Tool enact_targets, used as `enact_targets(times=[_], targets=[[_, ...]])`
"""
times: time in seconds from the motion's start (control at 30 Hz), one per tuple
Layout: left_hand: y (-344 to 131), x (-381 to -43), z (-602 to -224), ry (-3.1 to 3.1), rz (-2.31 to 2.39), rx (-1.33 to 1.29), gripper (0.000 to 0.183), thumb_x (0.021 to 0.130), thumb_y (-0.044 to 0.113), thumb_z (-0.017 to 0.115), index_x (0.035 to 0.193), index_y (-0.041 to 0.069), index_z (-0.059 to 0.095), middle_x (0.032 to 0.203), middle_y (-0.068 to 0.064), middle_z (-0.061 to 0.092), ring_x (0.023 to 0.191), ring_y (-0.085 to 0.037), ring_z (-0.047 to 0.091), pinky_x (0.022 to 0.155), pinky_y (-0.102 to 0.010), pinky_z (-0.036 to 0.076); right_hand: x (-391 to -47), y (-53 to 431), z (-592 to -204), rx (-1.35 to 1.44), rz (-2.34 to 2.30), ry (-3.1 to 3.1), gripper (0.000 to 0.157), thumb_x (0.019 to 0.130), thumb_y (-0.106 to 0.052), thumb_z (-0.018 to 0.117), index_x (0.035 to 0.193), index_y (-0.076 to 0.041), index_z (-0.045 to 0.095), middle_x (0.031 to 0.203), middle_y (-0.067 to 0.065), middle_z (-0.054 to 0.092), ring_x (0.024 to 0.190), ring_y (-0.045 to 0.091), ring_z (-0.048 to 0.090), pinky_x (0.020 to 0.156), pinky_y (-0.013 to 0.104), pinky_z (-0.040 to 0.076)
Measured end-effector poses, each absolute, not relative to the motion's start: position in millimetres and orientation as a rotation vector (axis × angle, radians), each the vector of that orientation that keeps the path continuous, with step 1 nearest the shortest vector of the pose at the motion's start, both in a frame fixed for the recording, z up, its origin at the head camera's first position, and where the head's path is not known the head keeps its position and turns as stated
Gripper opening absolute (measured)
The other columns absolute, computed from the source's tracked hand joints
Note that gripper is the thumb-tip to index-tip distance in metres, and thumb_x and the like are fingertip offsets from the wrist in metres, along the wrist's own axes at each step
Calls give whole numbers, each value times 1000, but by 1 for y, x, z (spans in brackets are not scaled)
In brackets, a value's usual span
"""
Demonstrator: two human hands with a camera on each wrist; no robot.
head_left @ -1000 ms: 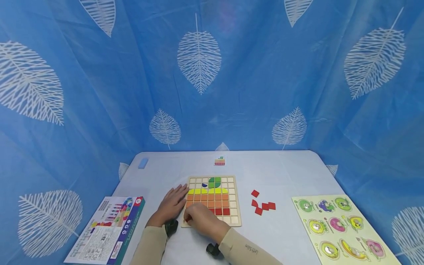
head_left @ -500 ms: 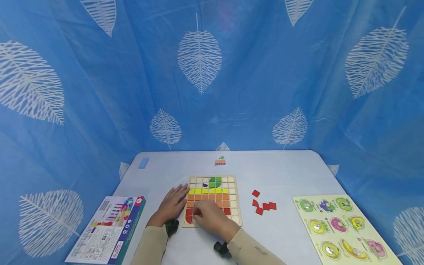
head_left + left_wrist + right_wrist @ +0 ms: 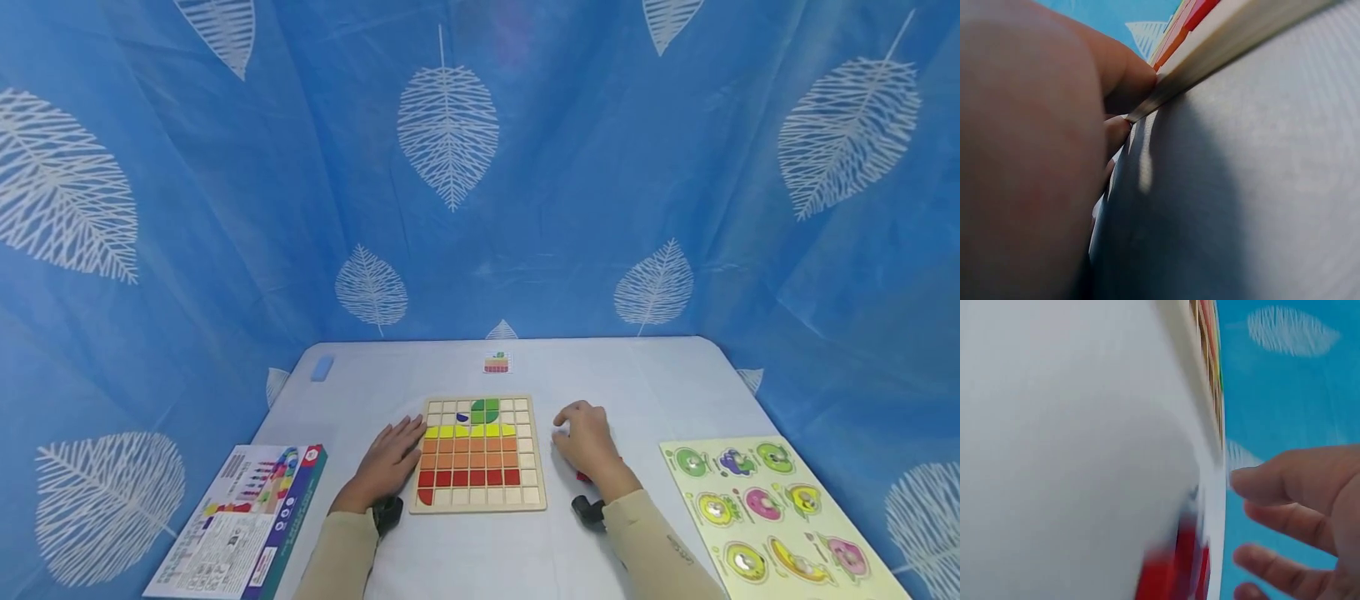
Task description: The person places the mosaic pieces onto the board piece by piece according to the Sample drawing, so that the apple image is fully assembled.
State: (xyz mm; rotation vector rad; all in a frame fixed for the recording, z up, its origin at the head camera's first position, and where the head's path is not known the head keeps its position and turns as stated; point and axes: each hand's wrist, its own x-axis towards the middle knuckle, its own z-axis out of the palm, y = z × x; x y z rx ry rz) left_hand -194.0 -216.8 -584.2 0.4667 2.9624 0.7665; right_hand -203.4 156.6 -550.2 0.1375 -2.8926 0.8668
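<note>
A wooden grid board [image 3: 529, 477] lies on the white table, with rows of yellow, orange and red tiles and a green leaf shape at the top. One red rounded piece [image 3: 425, 497] sits in its lower left cell. My left hand [image 3: 384, 465] rests at the board's left side, fingers extended; in the left wrist view they touch the wooden edge [image 3: 1210, 47]. Right of the board my right hand [image 3: 588, 440] is over the loose red tiles [image 3: 1160, 575] and mostly hides them in the head view. Its fingers are parted, with nothing seen between them.
A small picture card [image 3: 497, 362] lies behind the board, and a light blue block [image 3: 322, 368] at the far left. A printed box [image 3: 232, 525] is at the left front. At the right lies a fruit puzzle board [image 3: 768, 521].
My right hand has left the lower left part of the board and moved right to the loose red tiles. The red rounded piece now shows uncovered. My left hand has stayed put.
</note>
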Motion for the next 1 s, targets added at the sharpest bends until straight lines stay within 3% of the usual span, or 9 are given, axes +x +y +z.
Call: enact_targets(times=[0.13, 0.2, 0.3, 0.53, 1.0], targets=[[-217, -194, -583, 2955, 793, 460, 54, 109, 27, 57, 160, 10, 47, 167, -7, 37, 158, -30, 21, 127, -53, 12, -204, 180, -553, 65, 838, -2909, 15, 85, -2, 80, 99, -6, 77, 120, 19, 64, 107, 42, 55, 86, 51, 54], [-217, -195, -583, 2957, 798, 452, 54, 109, 28, 57, 160, 11, 47, 167, -7, 37, 158, -30, 21, 127, -53, 12, -203, 185, -554, 58, 866, -2921, 16, 84, 2, 78, 98, -5, 77, 116, 19, 65, 106, 40, 57, 89, 51, 55], [-217, -195, -584, 2960, 786, 441, 55, 109, 28, 56, 160, 12, 47, 168, -6, 36, 158, -29, 20, 127, -53, 12, -202, 188, -554, 40, 939, -2937, 16, 83, 6, 77, 96, -4, 76, 108, 15, 65, 100, 34, 59, 91, 49, 57], [-216, -193, -584, 2962, 781, 448, 55, 109, 28, 57, 160, 10, 47, 167, -8, 37, 157, -30, 21, 127, -53, 12, -199, 188, -556, 63, 984, -2920, 16, 84, 8, 78, 92, -6, 74, 88, 4, 64, 80, 21, 59, 80, 41, 60], [-217, -194, -586, 2963, 784, 456, 54, 109, 30, 56, 160, 12, 48, 167, -7, 38, 157, -30, 21, 127, -54, 13, -197, 182, -554, 136, 1014, -2874, 13, 83, -1, 82, 92, -8, 75, 84, 0, 63, 76, 18, 56, 70, 32, 55]])
